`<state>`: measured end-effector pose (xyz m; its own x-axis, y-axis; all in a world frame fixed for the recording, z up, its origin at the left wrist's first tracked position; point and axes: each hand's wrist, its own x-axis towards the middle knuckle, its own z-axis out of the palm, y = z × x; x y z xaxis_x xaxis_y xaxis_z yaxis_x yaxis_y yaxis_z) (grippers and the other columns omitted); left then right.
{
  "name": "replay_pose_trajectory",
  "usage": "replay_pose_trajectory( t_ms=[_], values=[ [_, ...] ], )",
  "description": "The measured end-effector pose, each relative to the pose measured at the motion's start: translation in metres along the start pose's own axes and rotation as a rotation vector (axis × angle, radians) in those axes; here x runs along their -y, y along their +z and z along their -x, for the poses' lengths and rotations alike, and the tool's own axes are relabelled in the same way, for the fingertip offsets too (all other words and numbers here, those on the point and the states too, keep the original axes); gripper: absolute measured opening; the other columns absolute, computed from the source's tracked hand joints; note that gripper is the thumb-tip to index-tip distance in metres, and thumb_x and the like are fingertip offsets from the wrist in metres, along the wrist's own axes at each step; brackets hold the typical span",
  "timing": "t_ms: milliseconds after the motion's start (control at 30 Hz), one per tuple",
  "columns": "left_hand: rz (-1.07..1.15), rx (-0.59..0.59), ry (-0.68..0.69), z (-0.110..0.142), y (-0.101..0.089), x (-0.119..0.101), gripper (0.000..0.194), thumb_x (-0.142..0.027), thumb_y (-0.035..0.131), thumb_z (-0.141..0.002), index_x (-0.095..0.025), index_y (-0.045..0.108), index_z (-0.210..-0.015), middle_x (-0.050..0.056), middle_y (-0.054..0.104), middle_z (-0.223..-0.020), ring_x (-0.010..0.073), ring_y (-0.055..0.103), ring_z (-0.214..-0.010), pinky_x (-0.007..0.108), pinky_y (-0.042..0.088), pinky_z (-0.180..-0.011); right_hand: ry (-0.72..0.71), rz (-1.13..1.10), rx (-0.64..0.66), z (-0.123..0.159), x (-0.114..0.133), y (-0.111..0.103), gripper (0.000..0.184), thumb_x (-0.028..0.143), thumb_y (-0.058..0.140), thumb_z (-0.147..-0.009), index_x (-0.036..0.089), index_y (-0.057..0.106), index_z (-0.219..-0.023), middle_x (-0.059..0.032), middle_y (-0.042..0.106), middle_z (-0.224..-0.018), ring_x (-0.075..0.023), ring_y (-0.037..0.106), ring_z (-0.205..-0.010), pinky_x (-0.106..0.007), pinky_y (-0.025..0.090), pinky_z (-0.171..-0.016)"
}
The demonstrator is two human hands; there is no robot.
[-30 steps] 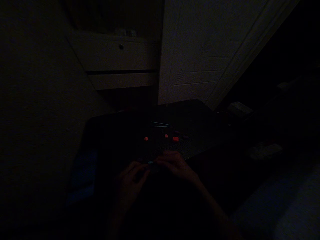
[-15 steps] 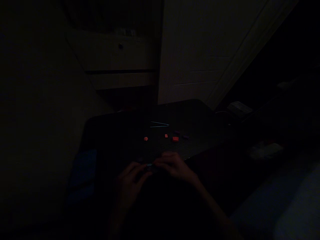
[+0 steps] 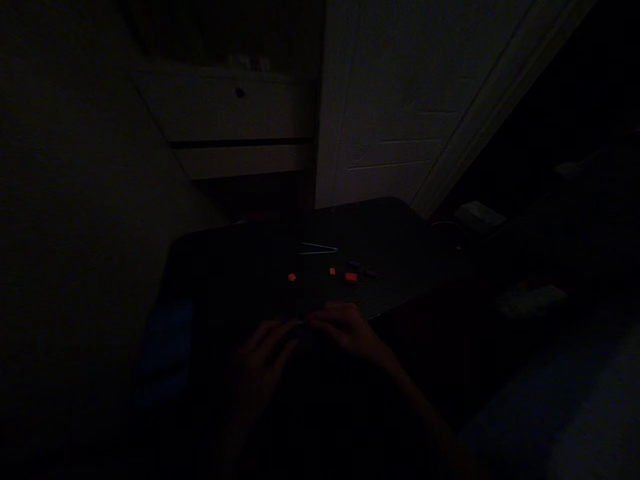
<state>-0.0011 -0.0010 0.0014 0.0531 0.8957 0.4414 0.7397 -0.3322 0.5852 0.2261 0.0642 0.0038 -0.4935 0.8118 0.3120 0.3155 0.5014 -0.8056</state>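
The scene is very dark. My left hand [image 3: 265,350] and my right hand [image 3: 345,327] come together at the near side of a dark table [image 3: 240,267]. Both are closed, with fingertips around a small thing that shows only as a pale glint between them; its kind is too dark to make out. Beyond the hands lie a small orange-red piece [image 3: 292,277], a smaller reddish block [image 3: 332,271] and a larger red block [image 3: 351,278]. Two dark purplish pieces lie beside the red block. Farther back rests a thin V-shaped metal tool [image 3: 320,249] resembling tweezers.
A blue flat item [image 3: 166,353] lies at the table's left side. Behind the table stand a drawer cabinet [image 3: 245,113] and a pale panelled door [image 3: 380,120]. A whitish box [image 3: 479,217] with a cable is at the right, and bluish bedding-like fabric [image 3: 590,413] fills the lower right.
The pale glint between my fingertips has become smaller and moved slightly up. My hands have shifted only a little. The pieces on the table stay where they were.
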Motion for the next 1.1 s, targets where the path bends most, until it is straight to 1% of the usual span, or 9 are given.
replay_pose_trajectory(
  t_ms=[67,167,267,367,533,700,800,967,1100],
  values=[
    [0.0,-0.003,0.021,0.001,0.001,0.002,0.028,-0.046,0.061,-0.106,-0.034,0.082,-0.121,0.003,0.082,-0.115,0.0213,0.081,-0.099,0.029,0.065,-0.085,0.005,0.003,0.004,0.0,0.0,0.0,0.03,0.041,0.063,-0.11,0.022,0.086,-0.114,-0.0051,0.077,-0.086,-0.0179,0.07,-0.079,-0.028,0.052,-0.074],
    [0.0,0.003,0.023,0.002,0.001,0.003,0.028,-0.043,0.063,-0.106,-0.033,0.08,-0.125,0.003,0.082,-0.118,0.0219,0.081,-0.102,0.03,0.064,-0.09,0.025,-0.021,-0.02,0.0,0.0,0.001,0.029,0.04,0.064,-0.11,0.021,0.086,-0.113,-0.0056,0.079,-0.09,-0.0186,0.072,-0.082,-0.029,0.053,-0.076],
    [-0.024,0.017,0.007,0.004,0.001,0.001,0.028,-0.041,0.069,-0.102,-0.035,0.077,-0.128,0.001,0.082,-0.122,0.0196,0.08,-0.088,0.03,0.065,-0.084,0.045,-0.066,-0.062,-0.001,0.001,0.002,0.029,0.041,0.065,-0.109,0.021,0.086,-0.111,-0.0059,0.08,-0.092,-0.0187,0.073,-0.083,-0.029,0.054,-0.078],
    [-0.021,0.008,-0.004,0.004,0.001,0.001,0.025,-0.04,0.073,-0.099,-0.034,0.078,-0.123,0.0,0.083,-0.12,0.0173,0.076,-0.072,0.03,0.065,-0.076,0.054,-0.085,-0.07,-0.001,0.002,0.002,0.029,0.041,0.066,-0.109,0.021,0.086,-0.112,-0.0057,0.08,-0.092,-0.0185,0.073,-0.082,-0.029,0.054,-0.077],
    [0.002,0.003,0.072,0.003,0.004,0.002,0.021,-0.035,0.067,-0.103,-0.033,0.08,-0.12,0.0,0.084,-0.117,0.0217,0.081,-0.101,0.03,0.063,-0.089,0.038,-0.096,-0.076,-0.002,0.001,0.003,0.03,0.04,0.066,-0.109,0.019,0.086,-0.112,-0.0062,0.081,-0.093,-0.0187,0.073,-0.083,-0.029,0.055,-0.079],
    [0.029,-0.053,0.03,0.003,0.004,0.004,0.012,-0.034,0.07,-0.101,-0.027,0.079,-0.106,0.0,0.083,-0.106,0.014,0.073,-0.069,0.027,0.061,-0.073,0.043,-0.071,-0.071,-0.002,0.0,0.002,0.029,0.042,0.066,-0.109,0.021,0.086,-0.111,-0.0056,0.081,-0.093,-0.0187,0.074,-0.083,-0.029,0.055,-0.078],
    [0.034,-0.088,0.04,0.004,0.0,0.006,0.012,-0.035,0.071,-0.1,-0.025,0.078,-0.102,0.002,0.081,-0.102,0.0174,0.075,-0.078,0.029,0.061,-0.075,0.033,-0.037,-0.064,0.0,0.001,0.004,0.029,0.041,0.066,-0.109,0.021,0.086,-0.11,-0.0055,0.081,-0.089,-0.0186,0.074,-0.081,-0.029,0.054,-0.075],
    [0.046,-0.07,0.056,0.006,-0.007,0.006,0.011,-0.037,0.074,-0.098,-0.026,0.076,-0.099,0.003,0.078,-0.1,0.0228,0.077,-0.093,0.036,0.064,-0.086,-0.002,0.085,-0.119,0.014,0.011,0.018,0.023,0.03,0.064,-0.11,0.02,0.084,-0.113,-0.0066,0.082,-0.092,-0.0196,0.074,-0.081,-0.031,0.054,-0.077],
    [0.079,-0.063,0.036,0.008,-0.009,0.005,0.012,-0.036,0.076,-0.096,-0.026,0.076,-0.102,0.002,0.077,-0.1,0.0204,0.077,-0.088,0.031,0.064,-0.075,-0.038,0.145,-0.175,0.03,0.023,0.035,0.021,0.025,0.061,-0.11,0.02,0.081,-0.115,-0.0065,0.08,-0.09,-0.0204,0.073,-0.08,-0.032,0.055,-0.076]
  ],
)
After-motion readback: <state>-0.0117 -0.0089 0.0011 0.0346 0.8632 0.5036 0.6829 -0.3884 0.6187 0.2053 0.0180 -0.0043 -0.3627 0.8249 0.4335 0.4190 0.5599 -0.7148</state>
